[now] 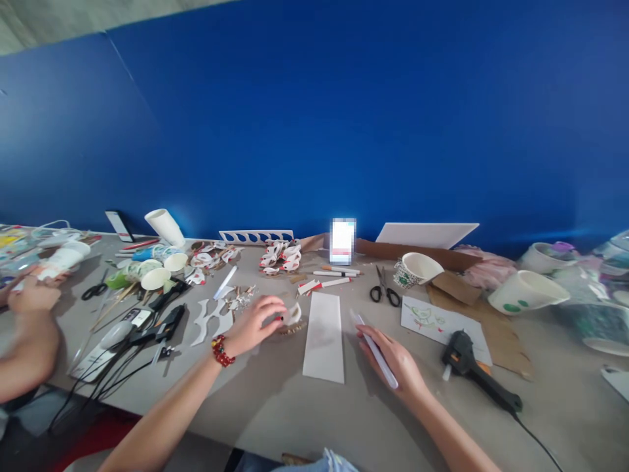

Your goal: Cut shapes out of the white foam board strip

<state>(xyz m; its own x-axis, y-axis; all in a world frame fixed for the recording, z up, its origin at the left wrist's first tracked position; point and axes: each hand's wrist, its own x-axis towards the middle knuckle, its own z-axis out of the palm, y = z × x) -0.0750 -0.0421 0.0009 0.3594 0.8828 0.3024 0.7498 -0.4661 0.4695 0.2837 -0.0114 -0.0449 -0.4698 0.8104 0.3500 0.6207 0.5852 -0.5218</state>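
My right hand (393, 360) is wrapped round a slim white craft knife (381, 364), whose tip points away from me. It is just right of a blank white rectangular board (323, 337) that lies flat on the table. To the left of the board, my left hand (258, 321) has its fingers curled in, with thumb and fingertips at the edge of a small white curved cutout (293, 315). Brownish scraps (291, 329) lie just below this piece. Nearby are white cut-out board remnants (213, 321).
A black glue gun (476, 373), scissors (384, 288) and a drawn-on sheet (442, 324) are at right. Markers (334, 272) and a pile of red-and-white cutouts (280, 257) lie behind the board. At left are cables, a power strip (105, 347) and another person's hand (34, 292).
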